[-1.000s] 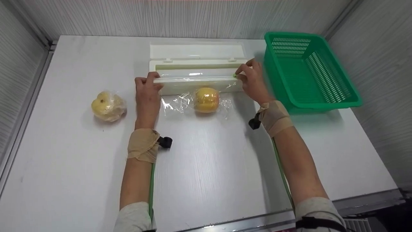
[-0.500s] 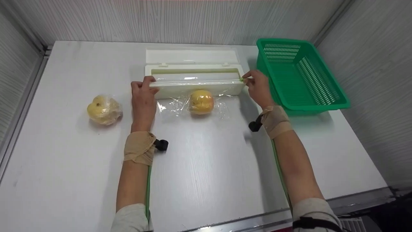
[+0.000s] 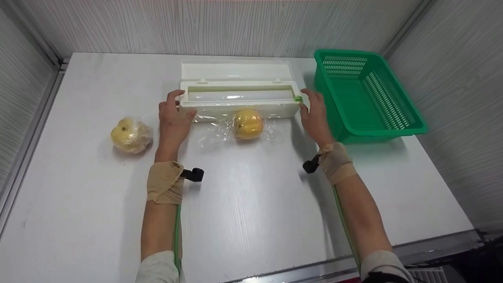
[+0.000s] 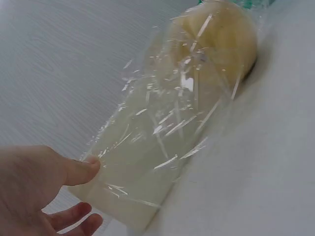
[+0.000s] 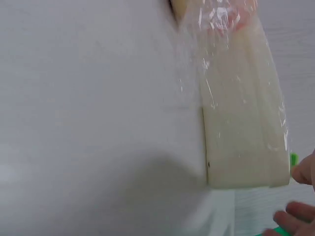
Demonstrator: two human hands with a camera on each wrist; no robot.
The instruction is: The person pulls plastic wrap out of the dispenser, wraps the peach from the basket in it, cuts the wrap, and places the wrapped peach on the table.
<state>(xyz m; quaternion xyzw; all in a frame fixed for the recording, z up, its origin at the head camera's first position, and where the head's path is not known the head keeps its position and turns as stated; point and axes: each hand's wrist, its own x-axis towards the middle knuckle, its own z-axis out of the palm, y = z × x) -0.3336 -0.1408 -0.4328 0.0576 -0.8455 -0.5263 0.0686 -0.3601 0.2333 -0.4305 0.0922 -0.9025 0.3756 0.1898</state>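
Note:
A white cling film dispenser [image 3: 235, 108] lies lid-open at the back of the table, its roll [image 3: 243, 95] visible inside. My left hand [image 3: 173, 122] is at its left end; in the left wrist view the thumb touches the film-covered front while other fingers stand apart. Beside the right end, my right hand [image 3: 315, 118] has thumb and fingers spread, close to the green slide cutter [image 3: 298, 98]. A yellow apple-like fruit [image 3: 248, 125] rests before the dispenser under clear cling film [image 3: 220, 131]. The film drapes over the dispenser's front. Both hands' grips appear loose.
A green plastic basket [image 3: 387, 131] stands right of the dispenser, close to my right hand. On the left lies another yellow fruit [image 3: 131, 135] in cling film. White panels [image 3: 251, 27] enclose the table's back and sides.
The green cutter has slid to the dispenser's right end. My right hand has let go of it and spread its fingers. My left hand has loosened at the left end.

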